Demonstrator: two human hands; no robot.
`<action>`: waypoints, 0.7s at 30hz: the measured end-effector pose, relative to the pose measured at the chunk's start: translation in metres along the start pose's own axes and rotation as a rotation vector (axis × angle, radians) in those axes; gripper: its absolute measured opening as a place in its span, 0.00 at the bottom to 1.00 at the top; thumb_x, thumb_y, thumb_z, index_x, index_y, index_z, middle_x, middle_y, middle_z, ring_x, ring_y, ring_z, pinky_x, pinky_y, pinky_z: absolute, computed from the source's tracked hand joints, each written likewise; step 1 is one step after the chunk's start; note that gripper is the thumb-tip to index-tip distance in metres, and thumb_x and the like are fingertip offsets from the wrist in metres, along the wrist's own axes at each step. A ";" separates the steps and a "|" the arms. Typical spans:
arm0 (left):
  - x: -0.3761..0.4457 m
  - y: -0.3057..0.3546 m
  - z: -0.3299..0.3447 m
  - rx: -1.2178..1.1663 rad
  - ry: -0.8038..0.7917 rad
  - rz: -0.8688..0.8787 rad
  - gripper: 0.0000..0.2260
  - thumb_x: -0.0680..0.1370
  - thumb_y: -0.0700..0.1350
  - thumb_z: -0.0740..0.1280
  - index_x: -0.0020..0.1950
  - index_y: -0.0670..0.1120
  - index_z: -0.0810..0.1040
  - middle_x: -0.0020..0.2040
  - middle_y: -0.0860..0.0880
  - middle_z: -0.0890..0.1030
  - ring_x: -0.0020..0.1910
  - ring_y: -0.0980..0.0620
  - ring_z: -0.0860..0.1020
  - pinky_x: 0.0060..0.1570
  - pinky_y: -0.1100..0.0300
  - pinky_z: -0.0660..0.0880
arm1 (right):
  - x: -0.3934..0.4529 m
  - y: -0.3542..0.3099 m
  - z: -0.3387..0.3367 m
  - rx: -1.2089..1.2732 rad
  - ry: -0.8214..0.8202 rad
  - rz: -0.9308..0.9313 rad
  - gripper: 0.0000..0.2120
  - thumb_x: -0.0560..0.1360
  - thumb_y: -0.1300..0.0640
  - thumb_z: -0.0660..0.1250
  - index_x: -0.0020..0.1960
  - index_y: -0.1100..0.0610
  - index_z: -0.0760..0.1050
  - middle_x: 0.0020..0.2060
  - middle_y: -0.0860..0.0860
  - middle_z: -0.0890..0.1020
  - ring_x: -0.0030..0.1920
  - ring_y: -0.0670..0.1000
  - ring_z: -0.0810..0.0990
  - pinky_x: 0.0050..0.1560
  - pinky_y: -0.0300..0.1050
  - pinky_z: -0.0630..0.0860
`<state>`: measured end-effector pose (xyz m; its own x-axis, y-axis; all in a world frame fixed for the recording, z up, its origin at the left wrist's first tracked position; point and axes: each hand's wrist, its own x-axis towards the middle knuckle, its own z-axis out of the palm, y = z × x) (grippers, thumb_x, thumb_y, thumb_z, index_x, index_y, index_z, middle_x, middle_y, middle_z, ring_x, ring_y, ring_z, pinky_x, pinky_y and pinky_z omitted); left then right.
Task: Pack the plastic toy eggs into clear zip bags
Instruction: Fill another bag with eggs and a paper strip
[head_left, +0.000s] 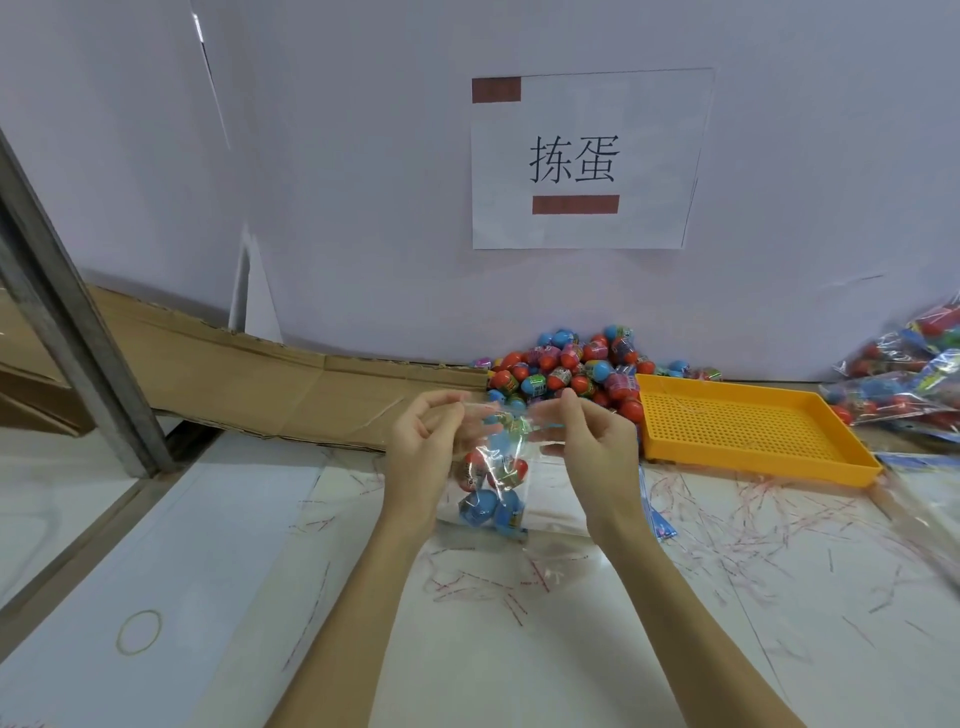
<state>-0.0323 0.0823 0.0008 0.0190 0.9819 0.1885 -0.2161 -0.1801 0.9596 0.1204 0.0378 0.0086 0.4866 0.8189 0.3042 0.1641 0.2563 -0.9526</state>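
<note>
I hold a clear, crinkled plastic zip bag (491, 486) upright above the white tabletop (218, 561), its top edge stretched between my two hands. My left hand (423, 441) pinches the left corner of the opening between thumb and curled fingers, and my right hand (587, 441) pinches the right corner the same way. Inside the bag sit several glossy plastic toy eggs (488, 506): two blue ones at the bottom, red ones above them, a green-wrapped one near the top. Behind my hands a loose heap of red and blue eggs (571, 371) lies against the wall, just beside a perforated orange plastic tray (748, 426). Filled bags (914, 384) lie at the far right.
</note>
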 end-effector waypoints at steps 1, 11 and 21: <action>0.000 0.000 0.001 0.031 -0.004 0.012 0.05 0.83 0.39 0.66 0.56 0.44 0.82 0.44 0.49 0.88 0.45 0.51 0.88 0.40 0.64 0.82 | 0.001 0.000 0.000 -0.009 -0.008 -0.034 0.12 0.84 0.50 0.63 0.49 0.50 0.84 0.42 0.43 0.87 0.45 0.45 0.85 0.42 0.38 0.81; -0.003 0.000 0.003 0.143 -0.160 -0.054 0.06 0.83 0.44 0.69 0.53 0.43 0.83 0.45 0.50 0.88 0.46 0.53 0.87 0.41 0.64 0.81 | 0.000 0.004 -0.001 -0.323 0.079 -0.271 0.09 0.79 0.62 0.70 0.52 0.49 0.77 0.42 0.39 0.82 0.45 0.39 0.81 0.43 0.29 0.77; -0.006 -0.005 0.008 0.103 -0.156 -0.064 0.06 0.81 0.46 0.71 0.50 0.46 0.86 0.42 0.47 0.87 0.40 0.51 0.84 0.43 0.63 0.81 | -0.007 0.006 0.008 -0.696 0.064 -0.753 0.08 0.77 0.53 0.72 0.51 0.58 0.85 0.47 0.52 0.84 0.49 0.53 0.79 0.49 0.49 0.78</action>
<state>-0.0236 0.0771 -0.0038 0.1820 0.9719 0.1492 -0.1085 -0.1310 0.9854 0.1117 0.0380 0.0006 0.0935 0.5346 0.8399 0.8970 0.3208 -0.3040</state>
